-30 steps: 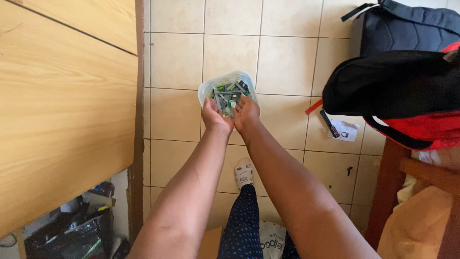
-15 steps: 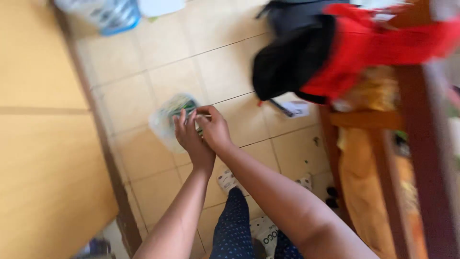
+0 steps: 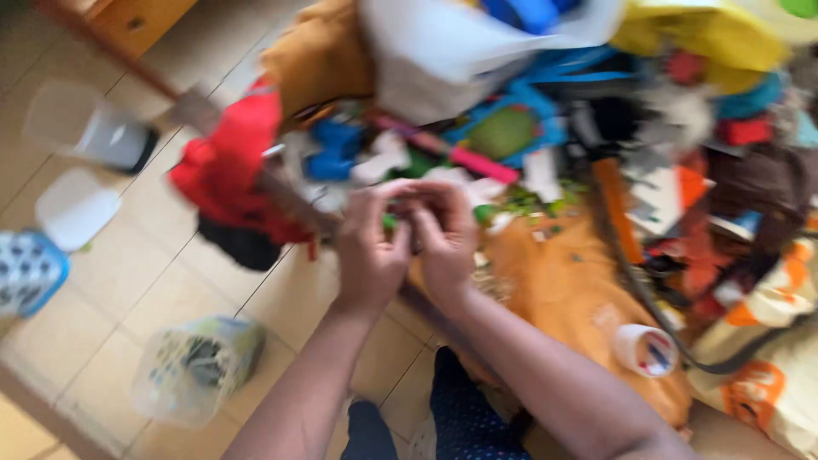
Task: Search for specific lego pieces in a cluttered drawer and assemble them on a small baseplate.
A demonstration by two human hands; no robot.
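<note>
Bare fingers (image 3: 388,223) pinch a small green plastic-looking piece (image 3: 389,222) above matt orange cloth (image 3: 554,285), with a clear, glossy plastic container (image 3: 198,368) on smooth beige floor tiles (image 3: 162,290) below-left of them.

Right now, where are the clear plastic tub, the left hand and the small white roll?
clear plastic tub (image 3: 198,368), head view, on its side wall.
left hand (image 3: 371,247), head view, on its back.
small white roll (image 3: 645,349), head view, on its open end.

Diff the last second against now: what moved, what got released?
Both hands let go of the clear plastic container, which now sits on the tiled floor. The left hand and right hand have moved to the cluttered orange surface, pinching something small and green. Hands remain together.
</note>
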